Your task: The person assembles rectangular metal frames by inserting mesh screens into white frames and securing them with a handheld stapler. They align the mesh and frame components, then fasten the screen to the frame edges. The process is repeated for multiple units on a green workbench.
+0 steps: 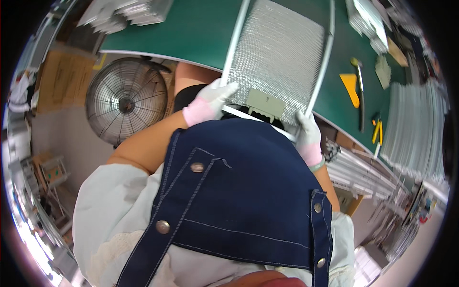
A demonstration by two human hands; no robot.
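A rectangular metal mesh filter panel [279, 52] with a pale frame lies on the green table [191, 28], its near edge hanging over the table's rim against my blue apron. A grey plastic latch [264, 104] sits on that near edge. My left hand [208, 103], in a white and pink glove, grips the panel's near left corner. My right hand [308, 136], gloved the same way, grips the near right corner of the frame.
A round floor fan [125, 99] stands below the table at my left. On the table's right lie a yellow scraper [350, 87], a yellow-handled knife [359, 79] and yellow pliers [377, 131]. Stacks of pale frame strips [413, 129] fill the right side. More panels [124, 12] lie at the far left.
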